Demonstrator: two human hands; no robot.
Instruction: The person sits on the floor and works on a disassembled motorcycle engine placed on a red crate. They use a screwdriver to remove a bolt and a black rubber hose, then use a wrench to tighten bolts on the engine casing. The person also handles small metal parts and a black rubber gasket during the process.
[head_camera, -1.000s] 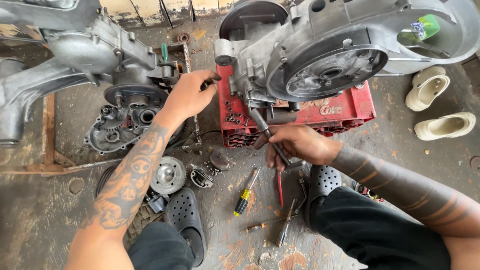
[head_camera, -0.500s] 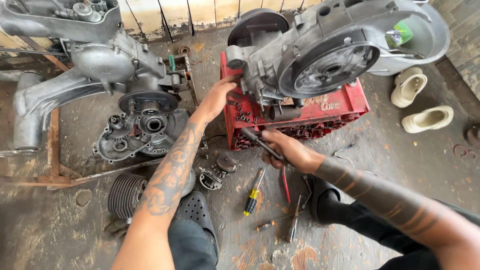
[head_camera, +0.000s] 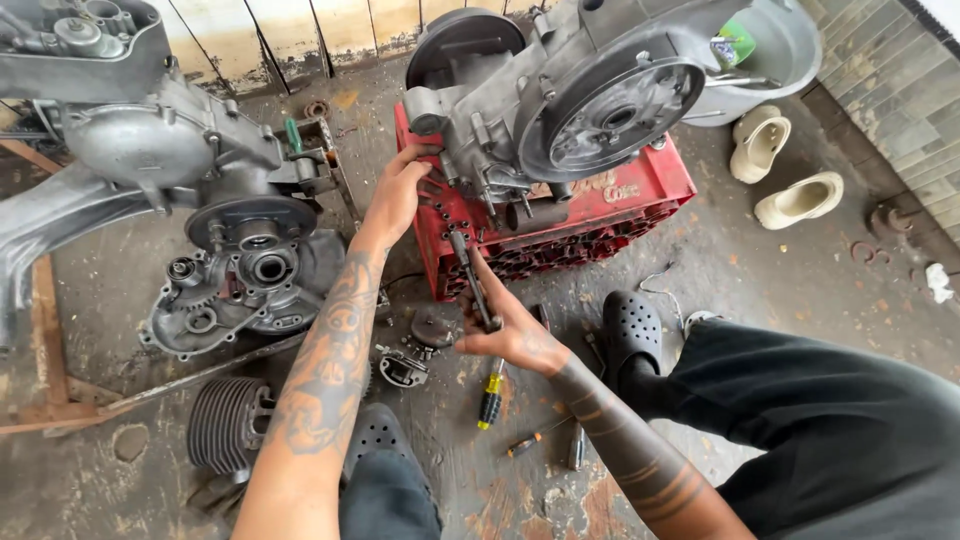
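On the red crate (head_camera: 640, 205), a grey engine casing (head_camera: 560, 110) sits, heavy and rigid by the look of it.
Left hand (head_camera: 400, 190) presses curled fingers against the casing's left end, best gripped by its solid lugs; right hand (head_camera: 510, 335) is clenched around a dark ratchet handle (head_camera: 472, 280) angled up beneath it.

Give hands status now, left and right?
Left hand: gripping the edge of the grey engine case on the red crate.
Right hand: closed around a dark wrench handle.
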